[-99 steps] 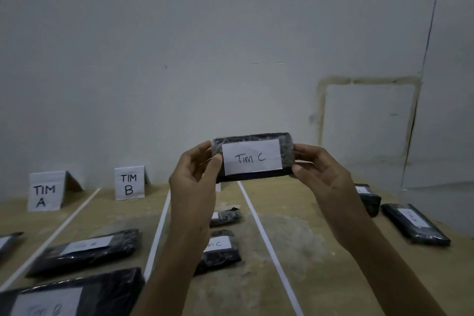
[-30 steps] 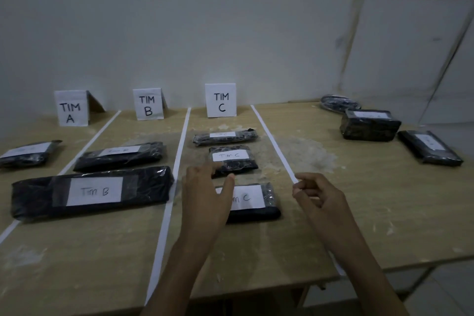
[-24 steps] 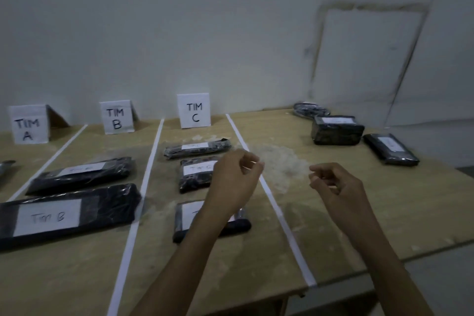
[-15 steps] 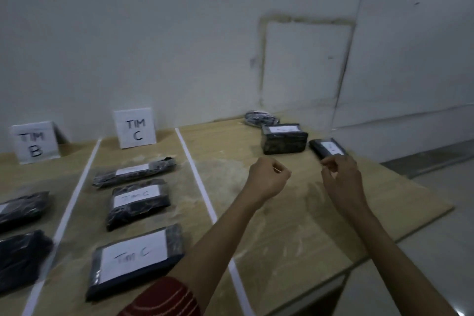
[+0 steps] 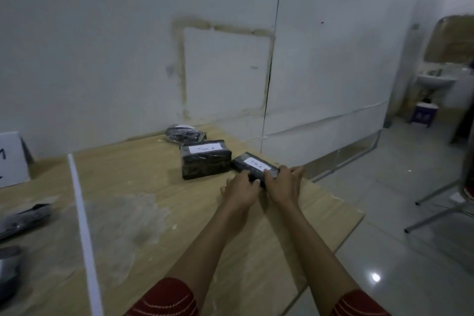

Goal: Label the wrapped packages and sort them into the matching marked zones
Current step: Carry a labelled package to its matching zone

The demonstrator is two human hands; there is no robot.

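Note:
A flat black wrapped package (image 5: 252, 165) with a white label reading "Tim A" lies near the table's right edge. My left hand (image 5: 241, 191) and my right hand (image 5: 284, 183) both grip its near end, fingers curled over it. Just left of it stands a thicker black package (image 5: 205, 160), also labelled "Tim A". Behind that lies a small dark bundle (image 5: 185, 133) whose label I cannot read. The wooden table (image 5: 143, 187) carries a white tape line (image 5: 82, 226) marking a zone border.
A white sign card (image 5: 11, 159) stands at the far left by the wall. Two wrapped packages (image 5: 23, 217) peek in at the left edge. The table's right edge drops to a tiled floor, where metal chair legs (image 5: 436, 208) stand.
I set the "Tim C" package down in zone C and let go. My view swung right, and both hands reached over and closed on the flat "Tim A" package.

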